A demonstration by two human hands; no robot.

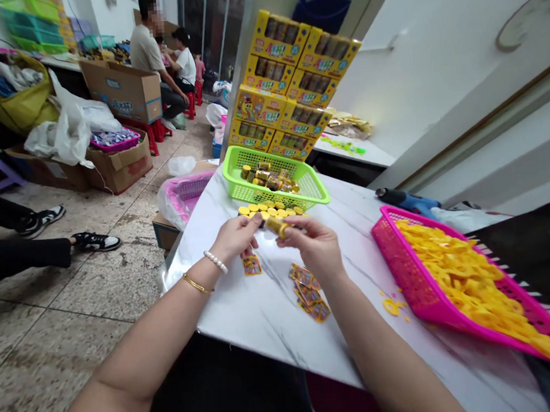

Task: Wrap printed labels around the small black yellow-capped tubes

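Observation:
Above the white table (235, 304), my right hand (317, 244) pinches a small yellow cylinder with a dark end (275, 225). My left hand (239, 235), wearing bracelets at the wrist, is closed at that dark end; what its fingertips grip is too small to make out. A printed card (252, 265) shows just below my left fingers; whether they touch it, I cannot tell. Several similar cards (309, 293) lie in a loose pile below my right hand. Yellow round caps (268, 208) are grouped beyond both hands.
A green basket (319, 193) of small yellow-and-dark cylinders stands behind the caps, before stacked yellow display boxes (277, 110). At right, a pink basket (405, 284) holds yellow plastic rings, near a blue tool (408, 200). Another person's legs (26, 257) reach in from the left; seated people are farther back.

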